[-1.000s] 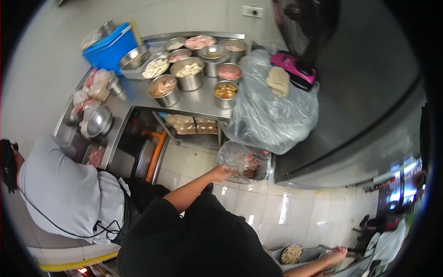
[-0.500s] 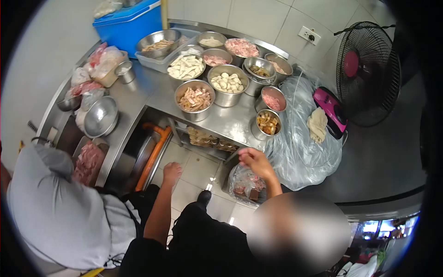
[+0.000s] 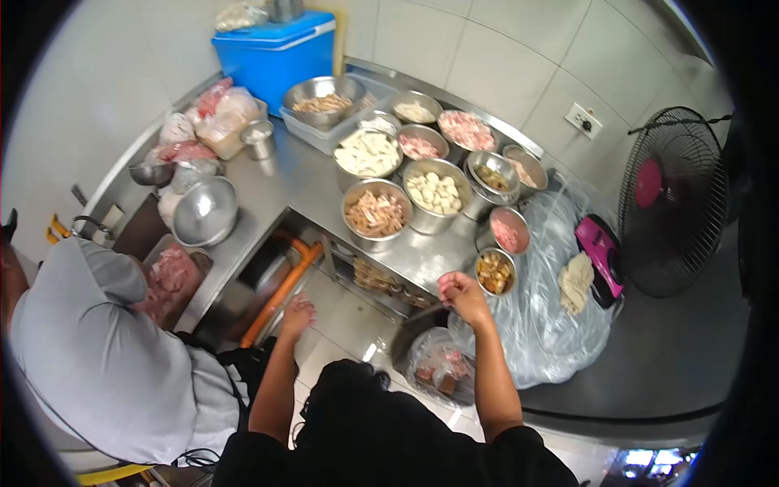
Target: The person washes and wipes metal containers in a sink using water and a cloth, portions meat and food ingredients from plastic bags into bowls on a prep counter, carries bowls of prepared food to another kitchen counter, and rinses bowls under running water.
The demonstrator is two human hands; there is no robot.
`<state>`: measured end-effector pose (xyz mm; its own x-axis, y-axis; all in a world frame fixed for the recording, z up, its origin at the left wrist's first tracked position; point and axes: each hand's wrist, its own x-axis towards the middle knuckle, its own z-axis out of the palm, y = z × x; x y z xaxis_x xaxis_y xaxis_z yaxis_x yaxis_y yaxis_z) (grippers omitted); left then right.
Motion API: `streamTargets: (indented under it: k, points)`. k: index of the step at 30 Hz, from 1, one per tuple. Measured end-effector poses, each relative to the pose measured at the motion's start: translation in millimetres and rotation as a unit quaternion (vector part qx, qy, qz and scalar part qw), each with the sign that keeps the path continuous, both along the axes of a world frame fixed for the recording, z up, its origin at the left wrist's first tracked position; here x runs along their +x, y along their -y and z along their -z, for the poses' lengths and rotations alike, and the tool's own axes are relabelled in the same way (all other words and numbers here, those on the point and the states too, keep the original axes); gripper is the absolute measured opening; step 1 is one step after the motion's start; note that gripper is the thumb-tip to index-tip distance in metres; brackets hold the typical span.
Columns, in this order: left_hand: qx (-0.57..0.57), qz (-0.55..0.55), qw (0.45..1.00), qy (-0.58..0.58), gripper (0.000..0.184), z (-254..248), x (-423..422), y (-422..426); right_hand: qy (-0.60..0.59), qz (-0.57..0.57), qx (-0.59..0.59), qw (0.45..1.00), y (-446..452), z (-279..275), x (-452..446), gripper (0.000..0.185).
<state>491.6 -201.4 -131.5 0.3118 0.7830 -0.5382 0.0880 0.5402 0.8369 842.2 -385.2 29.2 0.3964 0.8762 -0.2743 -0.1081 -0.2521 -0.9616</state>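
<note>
A kitchen worker's right hand (image 3: 462, 294) hangs at the edge of a steel counter (image 3: 280, 183), its fingers partly curled; whether the fingertips meet or pinch anything cannot be told. Just beside it, a small pot of browned pieces (image 3: 494, 272) stands upright on the counter, next to a pot of pink meat (image 3: 507, 230). The left hand (image 3: 299, 315), loosely open with fingers apart, hovers near an orange pipe (image 3: 284, 290) under the counter.

Below the right hand, a clear bag (image 3: 442, 367) with reddish and brown contents sits in a container near the floor. Farther along the counter stand a pot of pale round pieces (image 3: 436, 193), a pot of light brown strips (image 3: 377, 213) and a bowl of white pieces (image 3: 367, 153). Clear plastic sheeting (image 3: 548, 316) lies to one side, with a beige cloth (image 3: 576, 282) on it beside the pink base of a fan (image 3: 672, 201). Across the counter, a blue cooler (image 3: 274, 61) stands by the wall. A co-worker in a gray top (image 3: 101, 349) bends near a tray of pink meat (image 3: 172, 284).
</note>
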Motion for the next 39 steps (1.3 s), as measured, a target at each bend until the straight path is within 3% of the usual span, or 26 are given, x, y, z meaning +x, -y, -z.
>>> streamTargets:
  k: [1,6,11,12,14,15,17,18,20,21,22,24,26,27,30,31,33,36,39]
  points:
    - [-0.004,0.013,1.0,-0.018,0.053,-13,5,-4,-0.005,-0.009,0.012,1.0,-12,-2,2,0.017]
    - [0.069,-0.02,0.997,-0.017,0.052,-49,22,-33,0.082,0.022,0.065,0.994,-69,-50,-3,0.014]
    - [0.235,-0.013,0.971,0.051,0.026,-48,58,-112,0.159,0.049,0.073,0.983,-166,-67,27,0.016]
    - [0.259,0.001,0.965,0.041,0.022,-76,74,-117,0.167,0.055,0.068,0.982,-193,-67,35,0.014]
    - [0.311,-0.003,0.946,0.095,0.022,-92,109,-131,0.057,0.083,0.072,0.992,-243,-59,46,0.014]
    - [0.305,0.005,0.947,0.097,0.022,-106,122,-131,0.057,0.092,0.066,0.992,-267,-42,58,0.014]
    - [0.277,0.083,0.957,0.029,0.017,-135,143,-128,0.218,0.007,0.003,0.976,-302,0,78,0.018]
    - [0.27,0.095,0.958,0.029,0.017,-137,149,-127,0.214,0.017,-0.006,0.977,-306,-7,69,0.018]
    - [0.201,0.169,0.964,0.03,0.012,-138,155,-123,0.373,0.02,-0.098,0.923,-312,-28,46,0.023]
    - [0.179,0.134,0.972,0.076,0.011,-140,159,-119,0.358,0.054,-0.104,0.926,-310,-43,32,0.026]
    - [0.17,0.152,0.971,0.078,0.011,-142,156,-116,0.43,0.041,-0.081,0.898,-308,-47,24,0.025]
    - [0.134,0.086,0.985,0.059,0.012,-150,149,-108,0.435,0.033,-0.106,0.893,-305,-62,8,0.027]
    - [0.118,0.068,0.987,0.088,0.011,-158,135,-101,0.333,0.179,-0.118,0.918,-320,-26,-1,0.027]
    - [0.112,0.085,0.986,0.087,0.011,-155,132,-97,0.315,0.171,-0.161,0.92,-321,-32,-9,0.038]
    - [0.103,0.047,0.987,0.114,0.009,-151,119,-98,0.129,0.334,-0.023,0.933,-346,7,-25,0.029]
    - [0.101,0.048,0.987,0.117,0.009,-150,118,-97,0.126,0.333,-0.021,0.934,-350,13,-25,0.029]
    - [0.099,0.047,0.987,0.121,0.01,-152,113,-96,-0.157,0.347,-0.017,0.925,-351,-13,-30,0.024]
    - [0.087,0.049,0.99,0.099,0.009,-157,111,-96,-0.266,0.334,0.0,0.904,-361,-2,-24,0.022]
    - [0.081,0.05,0.989,0.111,0.011,-151,109,-96,-0.266,0.338,0.012,0.903,-365,1,-24,0.02]
